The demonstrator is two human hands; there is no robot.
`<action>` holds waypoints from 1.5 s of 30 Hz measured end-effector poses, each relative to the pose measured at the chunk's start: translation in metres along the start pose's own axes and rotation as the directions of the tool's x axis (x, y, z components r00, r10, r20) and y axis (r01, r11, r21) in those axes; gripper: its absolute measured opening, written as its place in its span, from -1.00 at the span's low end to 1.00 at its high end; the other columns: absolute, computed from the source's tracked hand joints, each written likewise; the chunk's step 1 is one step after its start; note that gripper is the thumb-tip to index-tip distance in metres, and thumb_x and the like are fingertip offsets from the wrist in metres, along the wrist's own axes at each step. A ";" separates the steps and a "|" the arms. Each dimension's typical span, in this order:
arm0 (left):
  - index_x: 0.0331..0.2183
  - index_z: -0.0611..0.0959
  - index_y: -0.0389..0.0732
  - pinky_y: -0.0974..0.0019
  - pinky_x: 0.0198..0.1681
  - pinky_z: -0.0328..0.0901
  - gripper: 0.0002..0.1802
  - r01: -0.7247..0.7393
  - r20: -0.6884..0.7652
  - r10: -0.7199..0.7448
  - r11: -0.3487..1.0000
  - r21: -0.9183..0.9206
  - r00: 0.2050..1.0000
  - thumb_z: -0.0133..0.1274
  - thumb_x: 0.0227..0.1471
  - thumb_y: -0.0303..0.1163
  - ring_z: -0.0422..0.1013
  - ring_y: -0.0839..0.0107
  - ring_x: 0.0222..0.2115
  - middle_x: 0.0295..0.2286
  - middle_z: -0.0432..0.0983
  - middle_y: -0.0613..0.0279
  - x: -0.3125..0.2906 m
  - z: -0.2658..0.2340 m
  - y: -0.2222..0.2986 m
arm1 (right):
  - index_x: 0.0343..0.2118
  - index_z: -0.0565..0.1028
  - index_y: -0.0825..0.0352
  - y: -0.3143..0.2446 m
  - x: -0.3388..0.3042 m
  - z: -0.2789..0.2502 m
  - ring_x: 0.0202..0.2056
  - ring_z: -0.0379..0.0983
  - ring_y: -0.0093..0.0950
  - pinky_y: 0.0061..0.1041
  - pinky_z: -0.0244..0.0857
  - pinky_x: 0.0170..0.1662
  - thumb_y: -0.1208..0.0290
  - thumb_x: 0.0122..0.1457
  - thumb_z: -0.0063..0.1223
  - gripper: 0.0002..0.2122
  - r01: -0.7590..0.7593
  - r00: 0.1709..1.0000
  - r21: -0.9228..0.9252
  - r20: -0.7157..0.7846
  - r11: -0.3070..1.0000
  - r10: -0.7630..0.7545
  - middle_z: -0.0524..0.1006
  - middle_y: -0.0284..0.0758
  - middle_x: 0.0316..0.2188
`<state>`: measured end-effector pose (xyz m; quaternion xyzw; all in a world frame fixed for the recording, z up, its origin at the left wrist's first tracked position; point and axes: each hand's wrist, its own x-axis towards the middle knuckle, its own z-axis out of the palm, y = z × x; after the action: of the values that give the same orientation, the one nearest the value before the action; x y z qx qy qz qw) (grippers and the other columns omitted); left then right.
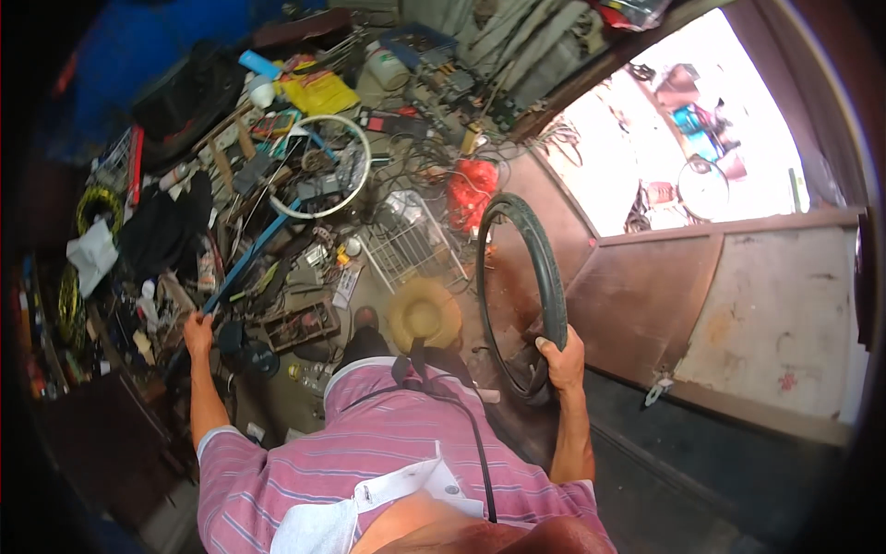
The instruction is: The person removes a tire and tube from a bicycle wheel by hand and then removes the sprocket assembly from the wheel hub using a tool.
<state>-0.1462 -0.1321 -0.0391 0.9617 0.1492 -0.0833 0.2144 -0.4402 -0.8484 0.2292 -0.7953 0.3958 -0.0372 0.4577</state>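
My right hand [563, 358] grips the lower right side of a black bicycle tyre [551, 277], the thumb pressed on its inner edge. The tyre stands upright, tilted, beside a brown panel. Out to the left, my left hand [197, 334] is closed at the lower end of a long blue bar [247, 258]; the fingers partly hide what they hold. Where the bar's upper end runs, a pale wheel rim [369, 152] lies over tools and parts. A round straw-coloured stool seat or hat [423, 316] is in front of my feet, left of the tyre.
A white wire rack [406, 242] and a red plastic bag [472, 192] lie ahead. Tools, cables and a wooden tray [302, 326] crowd the floor on the left. A yellow bag [318, 92] is farther back. To the right, a wooden door panel [641, 300] borders a bright opening.
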 end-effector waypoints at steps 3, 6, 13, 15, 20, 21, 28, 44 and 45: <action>-0.26 0.66 -0.27 0.14 -0.26 0.36 -0.72 0.078 0.033 -0.072 0.960 -0.270 0.997 0.17 0.14 -0.22 0.47 0.24 -0.43 -0.47 0.57 0.17 0.006 0.043 0.028 | -0.31 0.50 0.40 0.033 -0.006 -0.024 -0.41 0.38 -0.57 -0.46 0.33 -0.28 0.42 -0.01 0.20 -0.78 0.001 0.995 0.006 -0.103 1.000 -0.001 0.47 -0.40 -0.49; -0.35 0.62 -0.16 0.42 -0.62 0.15 -0.85 0.323 0.448 -0.106 0.836 -0.443 0.888 0.15 0.13 -0.30 0.30 0.56 -0.64 -0.56 0.46 0.39 -0.001 0.094 0.069 | -0.28 0.52 0.40 0.052 -0.001 -0.038 -0.40 0.39 -0.55 -0.46 0.34 -0.26 0.42 0.00 0.20 -0.76 -0.008 0.990 0.107 -0.138 0.994 0.023 0.49 -0.38 -0.48; -0.31 0.59 -0.17 0.43 -0.56 0.28 -0.81 0.295 0.672 0.015 0.891 -0.346 0.741 0.15 0.16 -0.26 0.48 0.50 -0.52 -0.48 0.54 0.30 -0.102 0.178 0.234 | -0.18 0.57 0.38 0.100 0.058 -0.096 -0.30 0.51 -0.53 -0.44 0.39 -0.17 0.37 -0.01 0.26 -0.68 -0.089 0.994 0.131 -0.045 0.987 0.096 0.62 -0.29 -0.35; -0.30 0.60 -0.17 0.42 -0.54 0.30 -0.81 0.288 0.678 -0.037 0.921 -0.261 0.734 0.14 0.16 -0.26 0.49 0.49 -0.49 -0.46 0.56 0.29 -0.134 0.196 0.279 | -0.18 0.57 0.39 0.129 0.076 -0.121 -0.30 0.52 -0.53 -0.45 0.39 -0.16 0.37 -0.01 0.27 -0.67 -0.087 0.994 0.134 -0.047 0.987 0.094 0.63 -0.28 -0.35; -0.20 0.60 -0.16 0.34 -0.39 0.39 -0.76 0.284 0.788 -0.153 0.958 -0.029 0.596 0.12 0.17 -0.22 0.54 0.43 -0.38 -0.36 0.60 0.26 -0.229 0.215 0.368 | -0.14 0.54 0.41 0.179 0.134 -0.176 -0.29 0.52 -0.54 -0.45 0.39 -0.15 0.39 0.00 0.29 -0.65 -0.192 0.981 0.270 0.067 0.944 0.181 0.62 -0.30 -0.34; -0.17 0.59 -0.15 0.36 -0.38 0.39 -0.74 0.235 0.806 -0.146 0.972 0.009 0.574 0.13 0.17 -0.21 0.55 0.42 -0.37 -0.36 0.59 0.27 -0.248 0.221 0.389 | -0.14 0.54 0.41 0.194 0.141 -0.181 -0.29 0.52 -0.54 -0.45 0.39 -0.15 0.39 0.00 0.29 -0.65 -0.201 0.979 0.268 0.081 0.942 0.185 0.62 -0.30 -0.34; -0.14 0.63 -0.21 0.36 -0.37 0.41 -0.71 0.281 0.778 -0.165 0.960 -0.015 0.606 0.13 0.16 -0.25 0.56 0.45 -0.37 -0.33 0.63 0.25 -0.317 0.242 0.485 | -0.13 0.53 0.42 0.272 0.186 -0.223 -0.28 0.52 -0.50 -0.44 0.38 -0.14 0.38 0.02 0.30 -0.64 -0.215 0.973 0.529 0.046 0.821 0.226 0.61 -0.29 -0.33; -0.15 0.58 -0.24 0.38 -0.50 0.36 -0.68 0.154 0.842 -0.074 0.988 -0.011 0.534 0.14 0.18 -0.21 0.54 0.41 -0.44 -0.36 0.60 0.20 -0.305 0.370 0.672 | -0.24 0.54 0.41 0.285 0.226 -0.336 -0.39 0.46 -0.50 -0.45 0.36 -0.24 0.24 0.02 0.31 -0.65 -0.341 0.903 0.515 -0.056 0.787 0.427 0.56 -0.33 -0.43; -0.15 0.57 -0.24 0.40 -0.53 0.34 -0.70 0.158 0.853 -0.086 0.987 0.004 0.514 0.14 0.18 -0.23 0.53 0.42 -0.47 -0.39 0.59 0.21 -0.298 0.384 0.682 | -0.24 0.54 0.41 0.287 0.234 -0.341 -0.39 0.46 -0.50 -0.45 0.36 -0.24 0.24 0.02 0.31 -0.65 -0.343 0.900 0.516 -0.059 0.785 0.432 0.56 -0.33 -0.43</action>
<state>-0.2438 -0.9635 -0.0509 0.7769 0.0958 -0.5512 0.2888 -0.5950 -1.3193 0.1380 -0.5467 0.5666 -0.1110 0.6065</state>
